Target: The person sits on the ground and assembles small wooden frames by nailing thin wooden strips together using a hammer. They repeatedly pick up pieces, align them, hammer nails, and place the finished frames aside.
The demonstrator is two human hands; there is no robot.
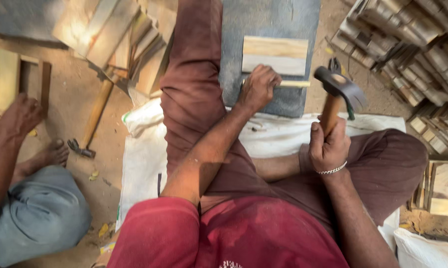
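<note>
**Hammer raised over a thin wooden strip on a stone slab**

At the far left, another person's hand (19, 116) rests beside a small open wooden frame (16, 79) on the dirt floor (70, 99); that person's bare foot (53, 153) lies just below. Near it a second hammer (91, 124) lies on the dirt, its metal head towards the viewer. Behind it, loose wooden planks (120, 39) are heaped together.

In the middle, the seated person's leg in maroon cloth crosses a white woven sack (144, 159) spread on the ground. The left hand (257, 88) is closed in a pinch on one end of a thin pale wooden strip (294, 84), holding it against a grey stone slab (268, 20). Just beyond the strip, a flat two-tone wooden board (275, 55) lies on the same slab, close to the strip.

To the right, the right hand (328, 146), with a silver bracelet at the wrist, is wrapped tight round the wooden handle of a claw hammer (339, 88). Its dark head hangs in the air just right of the strip's free end.

At the far right, short wooden blocks (412, 44) are stacked in rows, and a light wooden box piece (445, 188) stands lower down.
</note>
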